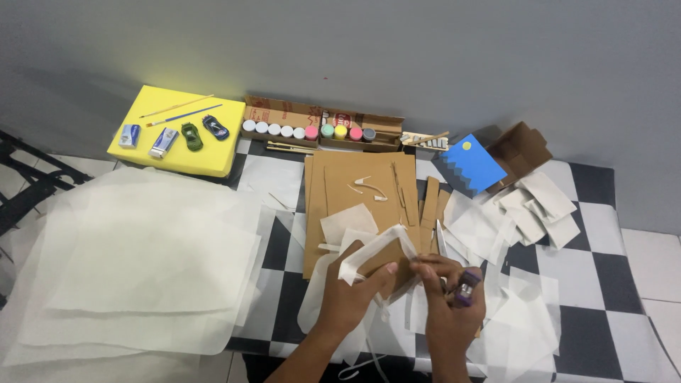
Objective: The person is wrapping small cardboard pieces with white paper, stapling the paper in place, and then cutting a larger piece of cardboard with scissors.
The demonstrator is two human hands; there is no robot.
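My left hand [352, 292] grips a small brown cardboard piece [384, 257] partly wrapped in white tissue paper [357, 264]. My right hand [447, 294] touches the same piece with its fingertips and also holds a small purple tool [466, 287], possibly a glue stick or cutter. Both hands work just in front of a stack of flat cardboard sheets [355, 174] and cardboard strips [428, 202].
Large white tissue sheets [142, 262] lie at the left, with smaller torn pieces [525, 213] at the right. At the back are a yellow foam block [177, 135] with brushes, tubes and toy cars, a row of paint pots [305, 131], a blue zigzag card [469, 167] and an open cardboard box [523, 149].
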